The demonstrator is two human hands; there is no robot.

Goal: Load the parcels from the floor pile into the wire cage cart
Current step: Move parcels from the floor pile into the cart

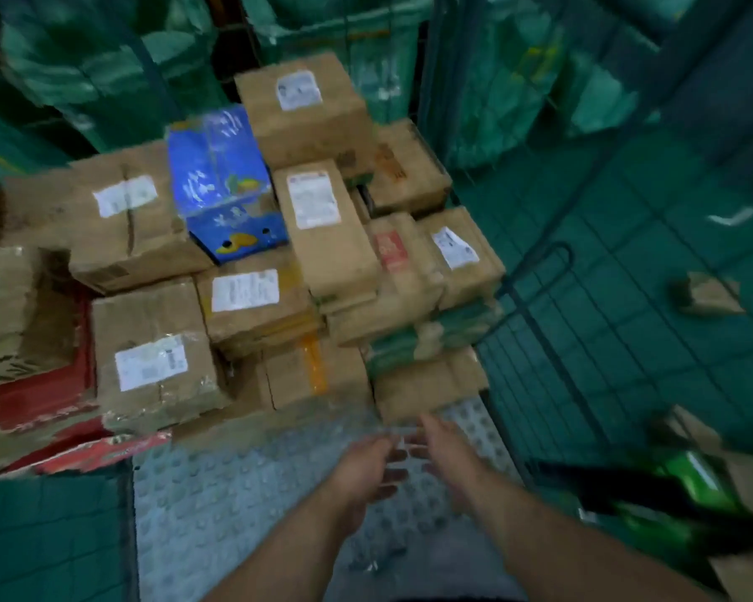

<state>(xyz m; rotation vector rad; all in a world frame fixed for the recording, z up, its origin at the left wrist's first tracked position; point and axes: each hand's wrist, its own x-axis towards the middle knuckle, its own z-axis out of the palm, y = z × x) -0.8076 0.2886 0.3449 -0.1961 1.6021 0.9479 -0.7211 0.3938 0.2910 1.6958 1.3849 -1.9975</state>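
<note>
Two bare hands hang side by side over the cart, and neither holds anything. The left hand (pixel 368 464) and the right hand (pixel 442 445) are both slack, fingers spread and loosely straight. Their fingertips are near each other, but the blur keeps me from telling whether they touch. Both hover above the studded grey metal floor (pixel 218 506) of the green wire cage cart (pixel 583 323), near that floor's front right corner.

Just beyond the fingertips stands the nearest of the brown cardboard parcels (pixel 427 384). It forms the bottom of a stack that fills the back and left of the floor several layers deep. Most of these parcels carry white labels, and a blue printed carton (pixel 222 184) sits high in the middle. A strip of floor along the front edge lies bare.

I take this as the gap between one parcel and the next. With so much already stacked, the load looks well along.

Past the wire side on the right lies a small brown cardboard box (pixel 709 295), apparently on the ground. More cardboard shows at the lower right, too smeared to read. The next move calls for turning that way, stooping, and closing both hands round a box.
</note>
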